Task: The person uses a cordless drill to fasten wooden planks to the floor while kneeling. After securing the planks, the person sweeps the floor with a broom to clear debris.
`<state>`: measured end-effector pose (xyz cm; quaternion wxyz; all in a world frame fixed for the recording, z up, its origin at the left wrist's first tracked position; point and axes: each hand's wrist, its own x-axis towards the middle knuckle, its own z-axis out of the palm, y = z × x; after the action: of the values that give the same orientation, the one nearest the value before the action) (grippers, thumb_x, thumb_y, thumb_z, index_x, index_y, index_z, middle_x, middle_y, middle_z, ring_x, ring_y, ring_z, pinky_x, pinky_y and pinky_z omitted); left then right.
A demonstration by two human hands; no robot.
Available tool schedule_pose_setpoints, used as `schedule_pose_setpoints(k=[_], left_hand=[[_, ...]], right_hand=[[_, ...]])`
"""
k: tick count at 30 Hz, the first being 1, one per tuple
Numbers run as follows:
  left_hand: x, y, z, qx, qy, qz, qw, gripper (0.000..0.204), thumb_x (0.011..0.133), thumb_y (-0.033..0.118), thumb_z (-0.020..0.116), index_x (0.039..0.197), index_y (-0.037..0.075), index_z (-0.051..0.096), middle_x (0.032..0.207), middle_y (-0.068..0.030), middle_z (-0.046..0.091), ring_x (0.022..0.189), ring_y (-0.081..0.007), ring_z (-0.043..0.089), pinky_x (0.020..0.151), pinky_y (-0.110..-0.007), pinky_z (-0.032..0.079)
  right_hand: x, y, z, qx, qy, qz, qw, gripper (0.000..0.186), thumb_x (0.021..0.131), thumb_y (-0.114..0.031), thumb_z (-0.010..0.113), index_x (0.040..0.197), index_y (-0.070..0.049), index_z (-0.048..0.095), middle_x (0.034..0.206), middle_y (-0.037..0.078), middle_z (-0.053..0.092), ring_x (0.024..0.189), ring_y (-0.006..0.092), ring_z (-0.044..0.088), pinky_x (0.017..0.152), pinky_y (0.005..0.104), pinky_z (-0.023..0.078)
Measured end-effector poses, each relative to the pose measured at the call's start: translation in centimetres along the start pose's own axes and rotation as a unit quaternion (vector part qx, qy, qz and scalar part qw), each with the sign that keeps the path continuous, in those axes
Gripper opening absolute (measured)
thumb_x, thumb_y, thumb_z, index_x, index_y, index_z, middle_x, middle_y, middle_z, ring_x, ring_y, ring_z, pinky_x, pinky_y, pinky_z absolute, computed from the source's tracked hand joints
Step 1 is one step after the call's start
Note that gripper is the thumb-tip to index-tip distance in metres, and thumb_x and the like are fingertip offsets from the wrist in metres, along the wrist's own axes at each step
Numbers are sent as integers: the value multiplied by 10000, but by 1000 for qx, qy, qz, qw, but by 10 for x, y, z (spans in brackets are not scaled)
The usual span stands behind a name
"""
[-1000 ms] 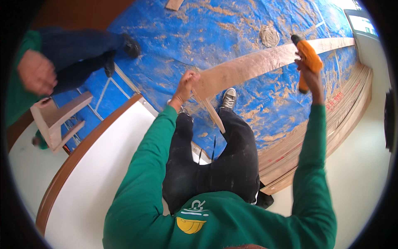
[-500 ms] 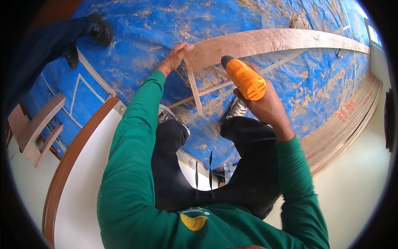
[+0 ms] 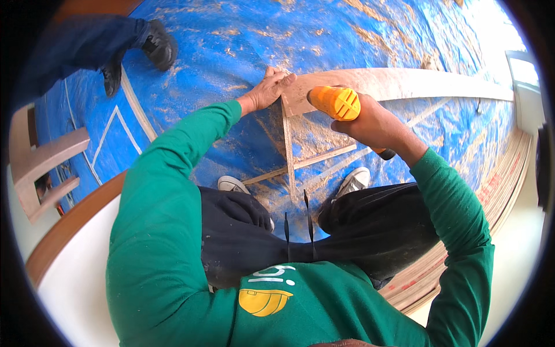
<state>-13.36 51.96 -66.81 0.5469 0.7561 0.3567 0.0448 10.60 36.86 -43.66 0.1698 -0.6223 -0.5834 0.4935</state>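
My left hand (image 3: pixel 268 92) grips the left end of a long, pale, curved wooden board (image 3: pixel 404 84). A thin upright wooden strip (image 3: pixel 288 153) runs from under that end toward my feet, meeting another thin strip (image 3: pixel 324 156) lying across it. My right hand (image 3: pixel 376 127) is wrapped round an orange and black cordless drill (image 3: pixel 341 104), its nose pointed at the board just right of my left hand; whether the tip touches the wood cannot be made out.
A blue tarp (image 3: pixel 219 40) strewn with sawdust covers the floor. Another person's legs (image 3: pixel 92 52) are at upper left, above a wooden frame piece (image 3: pixel 49 156). A brown-edged white panel (image 3: pixel 75 254) is at lower left. Stacked boards (image 3: pixel 500 185) line the right wall.
The drill has swung from upright at the right to pointing at the board's left end. My left hand has moved up from its first position. My knees are now more bent and spread.
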Motion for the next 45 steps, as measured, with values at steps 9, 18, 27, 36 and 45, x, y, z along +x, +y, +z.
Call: schedule_pose_setpoints(k=[9,18,27,36,45], left_hand=[[-35,41,-56,-48,-13,-73,996,1071,910,823,599,1559,-2,387,1447,-298,517,1357,-383,544,1134,-483,466],[-107,65,76,50,-118,-285,950,1383,893,685,682,1555,-240,-105,1509,-518,364,1446,-516,465,1193,-429,419],[-109,42,-37,-92,-158,-232,955,336,1031,287,637,1126,-32,592,942,-67,581,885,-171,585,739,-317,500],[-52,120,-85,-16,-7,-133,991,482,1139,345,485,1506,47,577,1174,-106,647,930,-183,630,939,-350,564],[-35,108,-97,-314,-8,-155,937,273,1084,141,592,1316,-2,574,1117,-56,632,905,-106,598,826,-254,566]], right_hand=[[3,-9,-10,-41,18,76,996,410,870,-126,784,1242,-13,654,1077,177,756,1017,348,733,919,439,582],[39,-28,-4,28,22,76,996,386,868,-136,765,1208,9,655,947,122,743,774,232,742,728,398,600],[31,-27,-22,84,4,69,994,434,851,-140,759,1243,21,667,1013,117,733,760,215,721,756,395,593],[5,-45,-31,46,36,47,997,472,865,-179,761,1284,6,645,1005,117,725,769,210,718,769,399,591],[-17,-56,-26,72,61,30,995,463,868,-260,798,1234,-5,677,977,89,729,758,179,706,747,365,599]])
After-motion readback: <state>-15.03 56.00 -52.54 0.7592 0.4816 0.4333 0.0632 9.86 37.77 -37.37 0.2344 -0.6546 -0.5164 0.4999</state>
